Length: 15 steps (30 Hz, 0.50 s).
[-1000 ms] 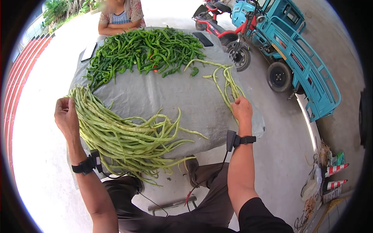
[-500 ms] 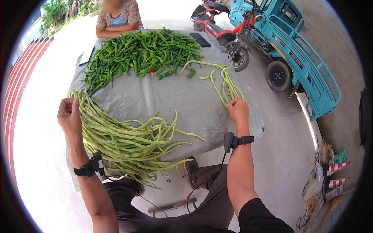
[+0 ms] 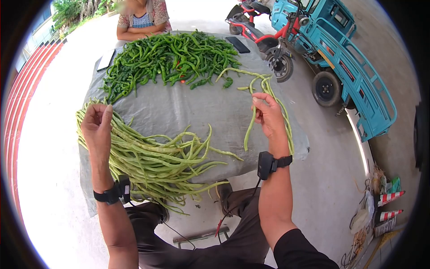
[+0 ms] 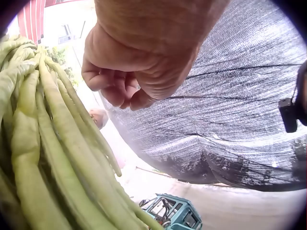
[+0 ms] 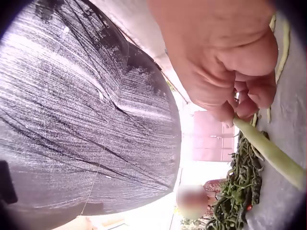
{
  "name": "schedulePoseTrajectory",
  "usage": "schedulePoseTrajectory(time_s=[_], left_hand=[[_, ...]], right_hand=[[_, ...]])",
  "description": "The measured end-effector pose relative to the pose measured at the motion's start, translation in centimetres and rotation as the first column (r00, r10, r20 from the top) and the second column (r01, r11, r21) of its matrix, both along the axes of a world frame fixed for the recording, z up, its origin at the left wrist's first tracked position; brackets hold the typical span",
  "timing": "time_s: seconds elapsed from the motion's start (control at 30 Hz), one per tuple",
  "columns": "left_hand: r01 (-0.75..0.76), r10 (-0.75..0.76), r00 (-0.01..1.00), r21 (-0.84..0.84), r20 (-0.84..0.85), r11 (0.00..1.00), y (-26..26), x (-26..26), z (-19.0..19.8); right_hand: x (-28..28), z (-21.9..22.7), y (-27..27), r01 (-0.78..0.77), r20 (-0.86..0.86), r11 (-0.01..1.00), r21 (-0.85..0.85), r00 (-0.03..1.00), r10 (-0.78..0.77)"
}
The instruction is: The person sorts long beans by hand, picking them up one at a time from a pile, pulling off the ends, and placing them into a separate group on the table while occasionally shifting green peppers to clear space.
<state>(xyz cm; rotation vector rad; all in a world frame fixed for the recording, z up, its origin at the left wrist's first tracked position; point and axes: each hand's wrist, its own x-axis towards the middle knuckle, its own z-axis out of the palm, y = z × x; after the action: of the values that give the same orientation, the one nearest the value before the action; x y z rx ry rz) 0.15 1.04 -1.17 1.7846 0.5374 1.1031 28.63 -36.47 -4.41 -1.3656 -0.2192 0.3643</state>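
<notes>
My right hand (image 3: 270, 117) pinches a pale green long bean (image 3: 249, 130) between thumb and fingers, and the bean hangs down over the grey sheet (image 3: 197, 107). In the right wrist view its end (image 5: 268, 151) sticks out from the fingertips. Beside that hand, a few loose long beans (image 3: 287, 121) lie along the sheet's right side. My left hand (image 3: 97, 123) is over the top end of a big bundle of long beans (image 3: 148, 157), fingers loosely curled. The left wrist view shows nothing in its fingers, with beans (image 4: 67, 143) close by.
Green chili peppers (image 3: 170, 58) are heaped at the far side, with a phone (image 3: 238, 45) and a white flat object (image 3: 106, 59) at either end. Behind them a person (image 3: 142, 22) leans with folded arms. A red scooter (image 3: 264, 33) and a blue cargo tricycle (image 3: 349, 71) stand right.
The right hand has turned and come up and left, lifting one long bean from the loose ones. The left hand has shifted right over the bundle's end.
</notes>
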Motion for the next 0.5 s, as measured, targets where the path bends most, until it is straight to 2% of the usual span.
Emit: schedulePoseTrajectory(time_s=[0.1,0.3,0.5], left_hand=[[0.083,-0.084,0.996,-0.017,-0.015,0.996,-1.4,0.6,0.3],[0.273,-0.273,0.958,-0.019,-0.083,0.962,-5.1,1.8,0.4],[0.448,-0.411,0.872,0.098,-0.265,0.888,-9.8,2.2,2.6]], right_hand=[[-0.7,0.6,1.1,-0.038,-0.011,0.997,0.073,0.999,0.038],[-3.5,2.6,3.9,-0.283,0.02,0.93,0.234,0.958,0.287],[-7.2,4.0,6.6,-0.451,0.068,0.842,0.297,0.889,0.452]])
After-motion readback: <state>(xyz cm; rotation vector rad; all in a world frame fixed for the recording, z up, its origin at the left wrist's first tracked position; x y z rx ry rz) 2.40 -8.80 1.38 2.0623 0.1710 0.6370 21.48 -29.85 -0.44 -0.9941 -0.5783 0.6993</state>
